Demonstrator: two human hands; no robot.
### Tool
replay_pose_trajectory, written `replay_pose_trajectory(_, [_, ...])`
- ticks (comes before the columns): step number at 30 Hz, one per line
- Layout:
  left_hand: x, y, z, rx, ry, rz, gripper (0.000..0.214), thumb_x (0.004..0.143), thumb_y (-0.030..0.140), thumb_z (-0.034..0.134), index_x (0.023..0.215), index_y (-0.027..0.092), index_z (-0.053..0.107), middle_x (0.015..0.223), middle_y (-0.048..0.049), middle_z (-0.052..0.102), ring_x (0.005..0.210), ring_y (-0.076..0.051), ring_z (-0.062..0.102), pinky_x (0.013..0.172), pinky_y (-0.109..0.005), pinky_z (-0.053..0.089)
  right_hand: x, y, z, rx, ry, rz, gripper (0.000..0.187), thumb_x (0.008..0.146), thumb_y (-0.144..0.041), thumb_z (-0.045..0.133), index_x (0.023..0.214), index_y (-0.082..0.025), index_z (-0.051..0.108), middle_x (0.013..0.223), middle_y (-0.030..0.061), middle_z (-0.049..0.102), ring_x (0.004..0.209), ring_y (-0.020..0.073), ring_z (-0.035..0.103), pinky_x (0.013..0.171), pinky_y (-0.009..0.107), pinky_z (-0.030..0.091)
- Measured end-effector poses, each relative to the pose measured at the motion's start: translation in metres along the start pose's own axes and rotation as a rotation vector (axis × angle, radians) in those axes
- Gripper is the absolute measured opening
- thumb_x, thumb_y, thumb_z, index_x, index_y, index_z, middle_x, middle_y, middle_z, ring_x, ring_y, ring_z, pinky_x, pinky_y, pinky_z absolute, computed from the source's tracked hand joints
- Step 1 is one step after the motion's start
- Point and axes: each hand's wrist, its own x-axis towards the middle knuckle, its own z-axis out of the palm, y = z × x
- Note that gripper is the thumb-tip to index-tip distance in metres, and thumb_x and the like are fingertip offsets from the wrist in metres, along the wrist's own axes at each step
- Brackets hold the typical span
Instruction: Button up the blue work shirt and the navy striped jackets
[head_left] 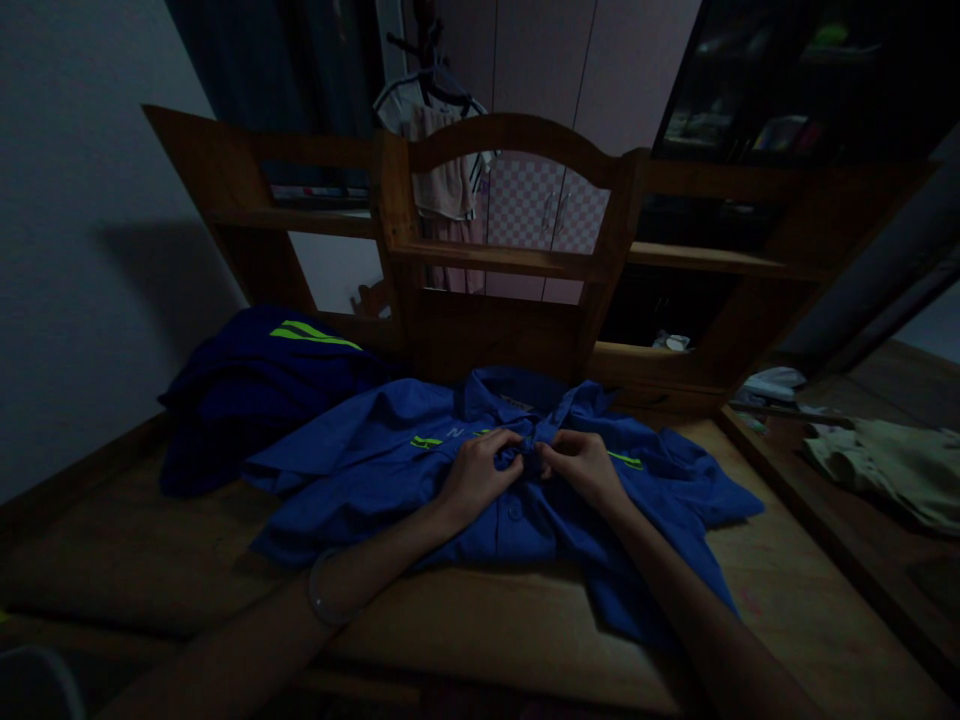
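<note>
A blue short-sleeved shirt (420, 500) with yellow-green strips on its chest lies spread out, its collar pointing away from me. My left hand (486, 465) pinches the front edge of the shirt just below the collar. Close beside it, my right hand (581, 462) grips the opposite front edge, with thumb and forefinger pressed together. Cloth is bunched up between the two hands. A button (514, 511) shows on the shirt front below them. Whether a button is between my fingertips is hidden.
The shirt rests on a wooden surface (480, 620). Dark blue clothing (255, 400) with a yellow-green stripe is heaped at the left. Behind stands a wooden headboard with shelves (495, 262). Pale folded cloth (892, 465) lies at the right. The room is dim.
</note>
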Motion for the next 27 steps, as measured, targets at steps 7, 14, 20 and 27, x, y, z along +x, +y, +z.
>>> replay_pose_trajectory(7, [0.0005, -0.0016, -0.0007, -0.023, 0.018, -0.013, 0.023, 0.075, 0.013, 0.058, 0.096, 0.021, 0.065, 0.097, -0.0008, 0.069, 0.09, -0.017, 0.063, 0.084, -0.029, 0.048, -0.0003, -0.0029, 0.0011, 0.103, -0.099, 0.003, 0.034, 0.074, -0.047, 0.063, 0.07, -0.014, 0.063, 0.061, 0.003, 0.065, 0.054, 0.0132, 0.06, 0.055, 0.023, 0.047])
replay_pose_trajectory(14, [0.0013, -0.0012, -0.0018, -0.043, 0.026, -0.017, 0.021, 0.076, 0.012, 0.057, 0.093, 0.021, 0.066, 0.092, 0.0013, 0.068, 0.087, -0.015, 0.063, 0.081, -0.026, 0.047, -0.0003, -0.0051, 0.003, 0.171, -0.135, 0.026, 0.035, 0.073, -0.049, 0.065, 0.076, -0.015, 0.065, 0.062, 0.0017, 0.065, 0.055, 0.0137, 0.06, 0.057, 0.025, 0.048])
replay_pose_trajectory(20, [0.0016, -0.0034, -0.0011, -0.032, 0.032, -0.027, 0.022, 0.075, 0.013, 0.058, 0.094, 0.021, 0.066, 0.094, 0.0013, 0.068, 0.088, -0.015, 0.063, 0.082, -0.026, 0.047, 0.0, -0.0012, 0.0031, 0.187, -0.156, 0.023, 0.036, 0.074, -0.049, 0.066, 0.077, -0.013, 0.065, 0.064, 0.0018, 0.065, 0.057, 0.0138, 0.06, 0.058, 0.024, 0.047])
replay_pose_trajectory(27, [0.0021, -0.0027, -0.0015, -0.061, 0.016, -0.036, 0.024, 0.075, 0.011, 0.058, 0.094, 0.021, 0.067, 0.095, 0.0007, 0.069, 0.089, -0.015, 0.064, 0.083, -0.026, 0.047, 0.0012, 0.0029, 0.0071, 0.234, -0.186, -0.007, 0.033, 0.076, -0.047, 0.063, 0.076, -0.014, 0.063, 0.064, 0.0013, 0.063, 0.058, 0.0129, 0.059, 0.058, 0.024, 0.047])
